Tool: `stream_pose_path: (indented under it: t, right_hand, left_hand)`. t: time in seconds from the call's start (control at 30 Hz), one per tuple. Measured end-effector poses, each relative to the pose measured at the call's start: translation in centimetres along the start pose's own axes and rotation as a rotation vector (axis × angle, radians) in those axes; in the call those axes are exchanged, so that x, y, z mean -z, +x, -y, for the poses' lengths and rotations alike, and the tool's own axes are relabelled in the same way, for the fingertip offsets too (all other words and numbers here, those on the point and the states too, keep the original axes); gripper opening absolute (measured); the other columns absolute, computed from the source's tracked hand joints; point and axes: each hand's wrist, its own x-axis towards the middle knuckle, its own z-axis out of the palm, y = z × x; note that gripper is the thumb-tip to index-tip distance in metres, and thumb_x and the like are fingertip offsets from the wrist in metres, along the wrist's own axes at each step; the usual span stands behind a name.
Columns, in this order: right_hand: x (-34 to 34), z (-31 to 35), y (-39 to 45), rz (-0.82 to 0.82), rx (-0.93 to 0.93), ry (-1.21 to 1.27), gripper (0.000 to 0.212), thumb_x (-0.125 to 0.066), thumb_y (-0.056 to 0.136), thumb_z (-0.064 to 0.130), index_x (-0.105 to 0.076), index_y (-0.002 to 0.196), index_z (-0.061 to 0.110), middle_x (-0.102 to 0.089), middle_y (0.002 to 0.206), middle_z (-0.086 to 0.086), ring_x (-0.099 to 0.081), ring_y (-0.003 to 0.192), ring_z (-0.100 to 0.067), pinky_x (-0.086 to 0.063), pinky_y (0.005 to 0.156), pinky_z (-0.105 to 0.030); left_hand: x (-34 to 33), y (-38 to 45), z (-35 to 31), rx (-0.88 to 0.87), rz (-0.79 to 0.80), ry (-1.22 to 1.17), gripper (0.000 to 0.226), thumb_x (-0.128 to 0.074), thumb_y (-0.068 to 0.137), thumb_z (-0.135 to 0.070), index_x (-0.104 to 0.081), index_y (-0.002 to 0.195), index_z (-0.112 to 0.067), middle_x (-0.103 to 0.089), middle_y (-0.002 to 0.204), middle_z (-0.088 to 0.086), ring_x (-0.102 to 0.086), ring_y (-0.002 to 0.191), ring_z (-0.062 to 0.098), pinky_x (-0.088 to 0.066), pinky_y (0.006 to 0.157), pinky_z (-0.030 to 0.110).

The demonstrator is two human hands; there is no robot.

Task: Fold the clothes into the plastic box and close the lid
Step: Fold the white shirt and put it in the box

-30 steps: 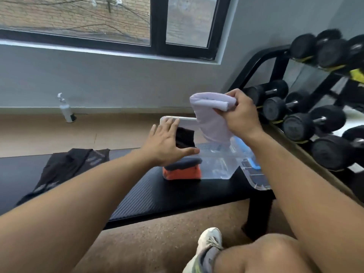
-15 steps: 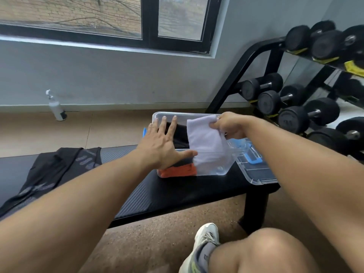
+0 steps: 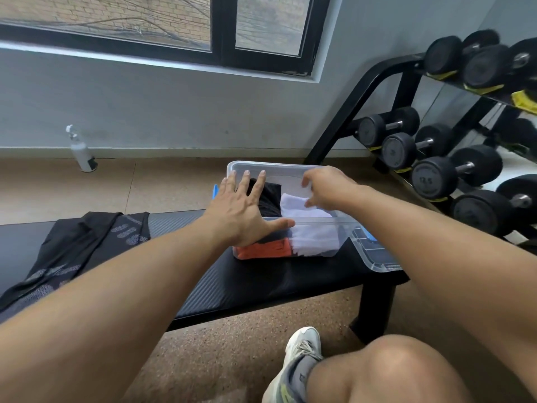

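A clear plastic box (image 3: 273,167) stands on the black bench (image 3: 255,289). Inside it are an orange garment (image 3: 268,249) at the bottom, a black garment (image 3: 270,199) on top, and a folded white cloth (image 3: 313,238) standing at the right. My left hand (image 3: 238,212) lies flat with spread fingers on the black garment, its thumb along the box's near rim. My right hand (image 3: 328,187) hovers inside the box over the white cloth; its thumb touches the cloth's top edge and its fingers are loosely bent apart from it. The clear lid (image 3: 377,261) lies to the right of the box.
Another black garment (image 3: 72,251) lies spread on the bench's left part. A dumbbell rack (image 3: 430,173) stands close on the right. A spray bottle (image 3: 82,154) sits on the floor by the wall. My knee and white shoe (image 3: 299,362) are below the bench.
My right hand brought the white cloth down from the air into the box's right side and loosened its grip. My left hand stayed on the black garment.
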Motion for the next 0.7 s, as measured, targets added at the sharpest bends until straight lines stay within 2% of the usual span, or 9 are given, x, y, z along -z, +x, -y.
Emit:
stream_pose_path:
  t: [0.07, 0.17, 0.23, 0.33, 0.43, 0.57, 0.63, 0.7]
  right_hand:
    - [-0.6, 0.2, 0.1, 0.188, 0.040, -0.065, 0.058, -0.080, 0.085, 0.024, -0.058, 0.138, 0.017, -0.064, 0.132, -0.005, -0.062, 0.115, -0.028, -0.051, 0.092, -0.034]
    - [-1.5, -0.1, 0.9, 0.281, 0.028, -0.072, 0.071, -0.079, 0.084, 0.020, -0.048, 0.148, 0.019, -0.059, 0.142, -0.006, -0.058, 0.124, -0.030, -0.051, 0.100, -0.037]
    - [-1.8, -0.2, 1.6, 0.340, 0.003, -0.042, 0.083, -0.085, 0.078, 0.022, -0.045, 0.150, 0.023, -0.055, 0.145, -0.006, -0.063, 0.118, -0.030, -0.057, 0.092, -0.038]
    - [-2.6, -0.4, 2.0, 0.503, -0.062, 0.061, 0.094, -0.092, 0.068, 0.024, -0.045, 0.150, 0.028, -0.056, 0.141, -0.011, -0.072, 0.099, -0.032, -0.063, 0.077, -0.041]
    - [-3.7, -0.6, 2.5, 0.624, -0.107, 0.156, 0.100, -0.093, 0.066, 0.022, -0.042, 0.151, 0.032, -0.059, 0.136, -0.017, -0.072, 0.097, -0.034, -0.061, 0.085, -0.048]
    - [-3.8, -0.6, 2.8, 0.695, -0.153, 0.229, 0.107, -0.093, 0.067, 0.022, -0.034, 0.154, 0.035, -0.052, 0.145, -0.020, -0.071, 0.103, -0.036, -0.055, 0.095, -0.054]
    - [-3.1, -0.1, 2.5, 0.687, -0.147, 0.209, 0.106, -0.090, 0.071, 0.023, -0.029, 0.157, 0.034, -0.052, 0.145, -0.018, -0.071, 0.100, -0.034, -0.059, 0.090, -0.051]
    - [-1.5, 0.9, 1.6, 0.596, -0.105, 0.119, 0.095, -0.083, 0.081, 0.023, -0.028, 0.158, 0.031, -0.048, 0.147, -0.010, -0.069, 0.096, -0.028, -0.062, 0.081, -0.042]
  left_hand:
    - [0.0, 0.0, 0.0, -0.001, 0.002, 0.004, 0.123, -0.021, 0.069, -0.101, 0.017, 0.159, -0.027, 0.011, 0.170, 0.009, 0.018, 0.155, 0.032, 0.007, 0.125, 0.044]
    - [-0.1, 0.0, 0.1, 0.000, -0.003, 0.006, 0.122, -0.020, 0.069, -0.101, 0.017, 0.160, -0.027, 0.010, 0.170, 0.008, 0.018, 0.155, 0.032, 0.007, 0.126, 0.045]
    - [-0.2, 0.1, 0.1, 0.001, -0.012, -0.003, 0.123, -0.021, 0.069, -0.101, 0.019, 0.159, -0.027, 0.009, 0.170, 0.008, 0.017, 0.155, 0.032, 0.006, 0.127, 0.045]
    - [-0.4, 0.2, 0.2, 0.001, -0.025, -0.018, 0.125, -0.022, 0.068, -0.101, 0.020, 0.159, -0.026, 0.008, 0.170, 0.009, 0.017, 0.155, 0.032, 0.005, 0.127, 0.046]
    - [-0.4, 0.3, 0.1, 0.003, -0.024, -0.032, 0.126, -0.023, 0.068, -0.101, 0.020, 0.159, -0.025, 0.008, 0.170, 0.009, 0.019, 0.155, 0.032, 0.006, 0.127, 0.045]
    - [-0.7, 0.5, 0.2, -0.001, -0.047, -0.052, 0.127, -0.024, 0.067, -0.101, 0.020, 0.159, -0.024, 0.005, 0.171, 0.009, 0.019, 0.155, 0.032, 0.005, 0.127, 0.046]
    - [-0.9, 0.6, 0.4, -0.001, -0.060, -0.070, 0.128, -0.027, 0.067, -0.101, 0.020, 0.159, -0.024, 0.005, 0.171, 0.009, 0.018, 0.155, 0.031, 0.005, 0.127, 0.045]
    - [-0.9, 0.6, 0.5, -0.023, -0.085, -0.119, 0.130, -0.032, 0.066, -0.100, 0.018, 0.159, -0.024, 0.006, 0.171, 0.007, 0.017, 0.155, 0.029, 0.005, 0.127, 0.045]
